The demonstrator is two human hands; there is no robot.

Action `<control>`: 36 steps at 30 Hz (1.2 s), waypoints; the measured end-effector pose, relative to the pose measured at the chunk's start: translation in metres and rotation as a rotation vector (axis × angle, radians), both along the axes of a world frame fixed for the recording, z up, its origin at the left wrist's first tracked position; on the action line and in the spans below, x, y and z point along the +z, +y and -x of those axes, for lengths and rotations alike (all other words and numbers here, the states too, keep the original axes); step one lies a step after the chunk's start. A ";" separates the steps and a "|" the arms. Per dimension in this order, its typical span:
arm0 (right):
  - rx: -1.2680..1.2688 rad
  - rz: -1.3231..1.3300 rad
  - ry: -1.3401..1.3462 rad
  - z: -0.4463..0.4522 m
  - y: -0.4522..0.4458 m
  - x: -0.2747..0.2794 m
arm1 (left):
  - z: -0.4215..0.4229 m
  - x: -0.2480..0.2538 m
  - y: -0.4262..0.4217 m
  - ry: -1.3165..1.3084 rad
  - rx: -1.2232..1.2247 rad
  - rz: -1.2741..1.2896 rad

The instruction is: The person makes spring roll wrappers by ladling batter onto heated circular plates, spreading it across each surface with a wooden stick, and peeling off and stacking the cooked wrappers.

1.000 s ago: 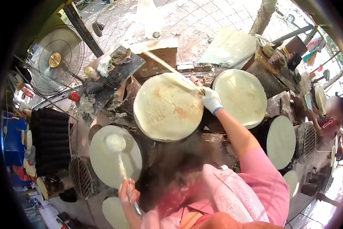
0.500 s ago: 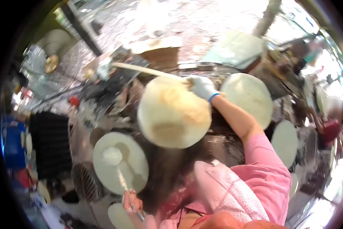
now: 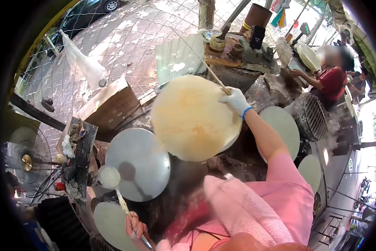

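Note:
My left hand (image 3: 137, 226), low on the left, is closed around the wrapped handle of a ladle (image 3: 122, 201). The ladle's bowl looks pale and is held out by the left rim of a bare grey round griddle (image 3: 144, 157), on which a shadow falls. A white glove with a blue cuff covers my right hand (image 3: 236, 100), which grips a long thin stick (image 3: 196, 56) pointing up and left. That hand is at the upper right edge of a large, thin crepe (image 3: 190, 119), pale with browned patches. A whitish rim shows beneath the crepe at lower right.
Pale round griddles stand at right (image 3: 282, 129) and lower left (image 3: 112, 224). A fan (image 3: 27, 161) is at far left, near a cardboard box (image 3: 112, 106). Wire fencing (image 3: 142, 33) runs behind. Another person in a red top (image 3: 332, 83) works at upper right.
The view has swung to the right. The stick in my right hand now points more steeply upward. The ladle has moved from over a pale griddle to the left edge of a grey one.

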State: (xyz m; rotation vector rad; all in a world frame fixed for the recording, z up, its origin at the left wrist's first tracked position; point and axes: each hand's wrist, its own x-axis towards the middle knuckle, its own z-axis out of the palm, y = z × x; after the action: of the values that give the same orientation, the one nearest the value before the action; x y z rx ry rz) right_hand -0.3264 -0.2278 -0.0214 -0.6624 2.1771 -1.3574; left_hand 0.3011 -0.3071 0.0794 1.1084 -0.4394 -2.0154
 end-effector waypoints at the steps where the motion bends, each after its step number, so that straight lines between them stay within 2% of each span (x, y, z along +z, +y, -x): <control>1: -0.010 0.028 -0.021 0.017 0.015 -0.029 | 0.021 0.006 0.005 0.022 -0.037 0.018; 2: -0.022 0.055 -0.042 0.033 0.030 -0.058 | 0.044 0.013 0.011 0.045 -0.076 0.035; 3: -0.008 -0.006 -0.018 0.040 0.041 -0.064 | 0.070 0.025 0.019 0.039 -0.007 -0.027; 6: 0.002 -0.138 0.088 0.043 0.064 -0.062 | 0.101 0.016 0.028 0.179 -0.103 0.008; 7: -0.020 -0.151 0.152 0.039 0.067 -0.049 | 0.118 0.022 0.035 0.139 -0.070 0.025; 9: 0.028 -0.216 0.367 0.053 0.070 -0.051 | 0.128 0.019 0.038 0.372 -0.120 -0.030; 10: 0.045 -0.213 0.360 0.063 0.071 -0.057 | 0.132 0.015 0.040 0.491 -0.145 -0.058; 11: 0.061 -0.213 0.349 0.069 0.073 -0.065 | 0.134 0.012 0.041 0.504 -0.154 -0.072; 14: 0.115 -0.061 0.183 0.089 0.069 -0.111 | 0.146 0.012 0.045 0.481 -0.132 -0.089; 16: 0.128 -0.080 0.126 0.078 0.063 -0.080 | 0.154 0.021 0.048 0.341 -0.092 -0.097; 20: 0.095 -0.030 0.211 0.075 0.055 -0.099 | 0.146 0.016 0.038 0.215 -0.219 -0.015; 23: 0.002 0.020 0.218 0.034 0.040 -0.027 | 0.141 0.010 0.026 0.203 -0.266 0.023; 25: -0.032 0.144 0.192 -0.005 0.039 0.045 | 0.139 0.001 0.011 -0.091 -0.127 -0.052; 26: -0.039 0.120 0.283 -0.003 0.042 0.040 | 0.138 -0.006 0.006 -0.239 -0.078 -0.092; 27: -0.028 0.079 0.272 -0.012 0.050 0.062 | 0.129 -0.015 0.002 -0.317 -0.254 0.118; 28: -0.070 0.085 0.252 -0.017 0.059 0.078 | 0.118 -0.036 -0.005 -0.365 -0.320 0.233; 29: -0.109 0.072 0.025 -0.027 0.074 0.115 | 0.107 -0.056 -0.012 -0.415 -0.376 0.349; 31: -0.164 0.235 -0.129 -0.019 0.116 0.140 | 0.090 -0.083 -0.066 -0.007 -0.698 0.055; 32: -0.179 0.327 -0.210 -0.014 0.139 0.151 | 0.093 -0.092 -0.077 -0.004 -0.694 0.000; 33: -0.249 0.235 -0.129 0.001 0.169 0.155 | 0.099 -0.101 -0.080 -0.005 -0.684 -0.055; 35: -0.321 0.222 -0.179 0.037 0.239 0.166 | 0.104 -0.107 -0.076 0.010 -0.698 -0.060; 36: -0.359 0.143 -0.088 0.060 0.283 0.173 | 0.111 -0.110 -0.069 0.037 -0.723 -0.003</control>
State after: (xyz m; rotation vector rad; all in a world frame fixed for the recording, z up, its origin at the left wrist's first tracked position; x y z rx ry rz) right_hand -0.3860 0.0550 0.1512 -0.2592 2.2153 -1.7001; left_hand 0.1906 -0.3757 -0.0309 0.9911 -0.9166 -2.6440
